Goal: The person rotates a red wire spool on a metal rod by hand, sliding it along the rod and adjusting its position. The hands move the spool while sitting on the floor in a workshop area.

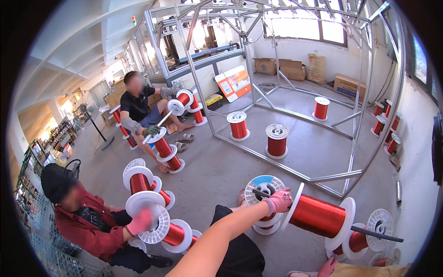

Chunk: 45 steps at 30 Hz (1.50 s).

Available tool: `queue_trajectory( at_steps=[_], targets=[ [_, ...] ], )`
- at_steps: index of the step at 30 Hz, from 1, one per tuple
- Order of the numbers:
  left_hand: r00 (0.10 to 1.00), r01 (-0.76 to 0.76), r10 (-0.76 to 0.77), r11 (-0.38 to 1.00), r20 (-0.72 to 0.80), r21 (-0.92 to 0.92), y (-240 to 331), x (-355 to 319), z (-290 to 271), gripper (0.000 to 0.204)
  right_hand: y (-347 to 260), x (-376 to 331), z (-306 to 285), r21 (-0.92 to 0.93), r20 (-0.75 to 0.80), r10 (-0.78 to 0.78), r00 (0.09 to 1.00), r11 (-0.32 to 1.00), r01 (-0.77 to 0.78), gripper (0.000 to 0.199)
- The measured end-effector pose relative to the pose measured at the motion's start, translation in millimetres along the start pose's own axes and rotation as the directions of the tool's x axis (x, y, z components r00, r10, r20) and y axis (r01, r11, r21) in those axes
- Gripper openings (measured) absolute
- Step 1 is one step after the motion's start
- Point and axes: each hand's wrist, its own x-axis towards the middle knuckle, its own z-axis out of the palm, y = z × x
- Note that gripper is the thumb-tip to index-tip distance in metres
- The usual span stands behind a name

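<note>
My left hand [280,201], in a pink glove, is closed round a dark rod [376,234]. The rod passes through a large spool of red wire [319,216] with white flanges, lying on its side to the right of that hand. Behind my left hand stands a white-flanged spool [258,184] with a blue patch on top; whether the rod's end touches it I cannot tell. My right hand [327,267], also pink-gloved, shows only partly at the lower edge, below the large spool. Its fingers are not clear. More red spools [355,242] stand beneath the rod's far end.
A co-worker [90,221] in pink gloves handles spools at the left. Farther back, another person [138,104] holds a white rod [166,117] through a spool. A metal frame [281,161] stands ahead, with spools [277,141] inside it. Cartons [290,69] line the back wall.
</note>
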Motion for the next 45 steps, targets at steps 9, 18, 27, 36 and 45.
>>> queue_trajectory(
  at_steps=[9,18,27,36,45],
  targets=[
    [0.99,-0.09,0.105,0.985,0.098,-0.147,1,27,-13,0.035,-101,36,-79,0.508,-0.375,-0.194,0.907,0.775,0.376,0.042],
    [0.992,-0.125,0.127,0.988,0.02,-0.092,-11,18,0,0.03,-262,97,-85,-0.057,0.065,-0.224,0.972,0.972,0.228,0.062],
    [0.991,-0.112,0.119,0.986,0.053,-0.127,-16,8,-14,0.027,-233,59,-50,0.126,-0.094,-0.363,0.927,0.919,0.373,0.042],
    [0.979,-0.2,0.2,0.98,0.021,-0.024,-11,8,12,0.025,-5,-10,47,-0.063,0.043,-0.019,0.999,0.998,0.022,0.047],
    [0.989,-0.143,0.137,0.979,-0.051,-0.143,-16,14,6,0.024,-22,-18,34,0.044,-0.076,-0.11,0.991,0.993,0.113,0.054]
  ],
)
